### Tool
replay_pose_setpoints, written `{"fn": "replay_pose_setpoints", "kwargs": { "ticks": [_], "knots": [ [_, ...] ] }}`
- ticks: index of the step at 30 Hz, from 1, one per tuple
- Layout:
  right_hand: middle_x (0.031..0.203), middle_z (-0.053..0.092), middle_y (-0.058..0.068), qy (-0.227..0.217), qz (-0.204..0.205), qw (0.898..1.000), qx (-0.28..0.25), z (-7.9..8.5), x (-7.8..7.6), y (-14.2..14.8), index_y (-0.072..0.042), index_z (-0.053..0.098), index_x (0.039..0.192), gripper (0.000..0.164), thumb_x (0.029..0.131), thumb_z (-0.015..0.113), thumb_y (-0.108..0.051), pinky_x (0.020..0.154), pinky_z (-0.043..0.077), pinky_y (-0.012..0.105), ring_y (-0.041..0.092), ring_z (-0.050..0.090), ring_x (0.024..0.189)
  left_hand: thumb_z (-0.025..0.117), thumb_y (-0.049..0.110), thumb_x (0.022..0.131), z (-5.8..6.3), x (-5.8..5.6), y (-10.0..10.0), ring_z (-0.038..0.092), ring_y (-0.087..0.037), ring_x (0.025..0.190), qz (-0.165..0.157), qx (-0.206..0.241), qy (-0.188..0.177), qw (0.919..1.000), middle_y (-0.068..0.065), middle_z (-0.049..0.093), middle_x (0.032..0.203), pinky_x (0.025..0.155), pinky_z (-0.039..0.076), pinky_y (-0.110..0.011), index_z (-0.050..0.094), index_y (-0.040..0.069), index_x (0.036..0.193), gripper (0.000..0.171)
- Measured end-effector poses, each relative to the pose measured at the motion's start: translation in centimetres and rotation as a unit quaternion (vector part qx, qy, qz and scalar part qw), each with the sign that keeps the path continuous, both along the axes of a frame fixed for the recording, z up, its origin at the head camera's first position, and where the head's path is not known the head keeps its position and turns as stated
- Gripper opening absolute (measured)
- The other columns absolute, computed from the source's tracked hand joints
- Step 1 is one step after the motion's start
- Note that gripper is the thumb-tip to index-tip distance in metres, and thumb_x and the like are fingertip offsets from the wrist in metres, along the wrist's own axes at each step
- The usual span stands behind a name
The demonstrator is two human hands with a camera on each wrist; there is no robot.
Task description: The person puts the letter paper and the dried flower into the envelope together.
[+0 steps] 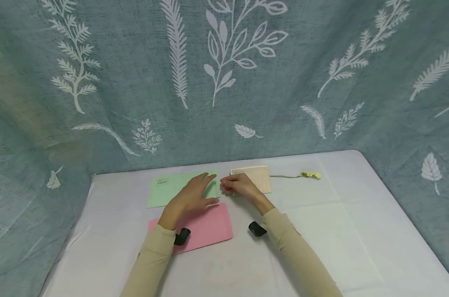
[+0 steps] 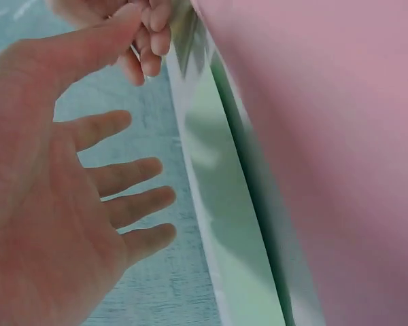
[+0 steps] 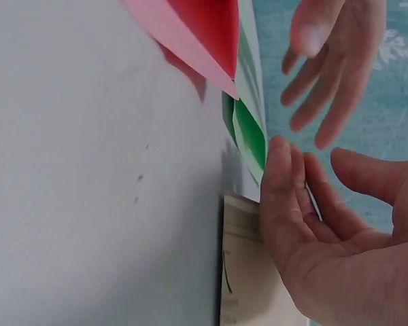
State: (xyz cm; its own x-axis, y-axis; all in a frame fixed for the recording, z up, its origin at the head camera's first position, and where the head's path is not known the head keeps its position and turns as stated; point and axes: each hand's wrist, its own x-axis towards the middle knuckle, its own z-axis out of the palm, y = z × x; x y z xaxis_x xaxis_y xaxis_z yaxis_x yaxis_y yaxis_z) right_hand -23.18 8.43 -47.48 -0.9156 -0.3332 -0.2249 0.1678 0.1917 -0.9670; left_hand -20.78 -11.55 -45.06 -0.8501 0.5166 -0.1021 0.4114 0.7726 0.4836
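Head view: left hand (image 1: 191,196), fingers spread, partly hides green envelope (image 1: 163,194); right hand (image 1: 243,185), fingers loosely bent, overlaps beige paper (image 1: 260,178); pink envelope (image 1: 211,227), yellow flower (image 1: 311,175) nearby.

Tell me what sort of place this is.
Probably a screened-off indoor work corner: a leaf-print curtain hangs behind a white-covered table bearing a green envelope and a pink envelope.
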Motion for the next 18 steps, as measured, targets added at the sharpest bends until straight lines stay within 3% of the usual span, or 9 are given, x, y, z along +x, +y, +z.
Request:
{"fn": "replay_pose_setpoints", "kwargs": {
  "ticks": [4, 11, 18],
  "knots": [
    [0.110, 0.068, 0.026, -0.031, 0.000, 0.999, -0.015, -0.4, -0.6, -0.9, 0.016, 0.059, 0.123, 0.032, 0.100, 0.052, -0.007, 0.083, 0.057, 0.030, 0.021, 0.070, 0.091, 0.073, 0.038, 0.088, -0.5, -1.1, -0.2, 0.023, -0.045, 0.143, 0.009, -0.030, -0.019, 0.9993, -0.025, 0.023, 0.157, 0.113, 0.025, -0.060, 0.030, 0.008, 0.154, 0.084],
    [0.110, 0.067, 0.025, -0.055, -0.004, 0.998, -0.023, -0.6, -1.7, -1.9, 0.016, 0.059, 0.122, 0.032, 0.100, 0.050, -0.006, 0.082, 0.057, 0.026, 0.011, 0.067, 0.082, 0.073, 0.043, 0.085, -1.0, -2.4, -0.2, 0.008, -0.044, 0.147, -0.006, -0.063, -0.054, 0.9966, -0.025, 0.010, 0.160, 0.117, 0.012, -0.058, 0.018, 0.006, 0.157, 0.098],
    [0.109, 0.067, 0.026, -0.088, -0.011, 0.995, -0.051, -0.8, -2.4, -2.2, 0.017, 0.057, 0.123, 0.032, 0.100, 0.049, -0.003, 0.082, 0.057, 0.027, 0.010, 0.067, 0.077, 0.077, 0.034, 0.083, -1.3, -3.8, -0.5, 0.010, -0.045, 0.146, -0.008, -0.075, -0.064, 0.9951, -0.027, 0.013, 0.159, 0.117, 0.012, -0.058, 0.022, 0.005, 0.156, 0.095]
  ]
}}
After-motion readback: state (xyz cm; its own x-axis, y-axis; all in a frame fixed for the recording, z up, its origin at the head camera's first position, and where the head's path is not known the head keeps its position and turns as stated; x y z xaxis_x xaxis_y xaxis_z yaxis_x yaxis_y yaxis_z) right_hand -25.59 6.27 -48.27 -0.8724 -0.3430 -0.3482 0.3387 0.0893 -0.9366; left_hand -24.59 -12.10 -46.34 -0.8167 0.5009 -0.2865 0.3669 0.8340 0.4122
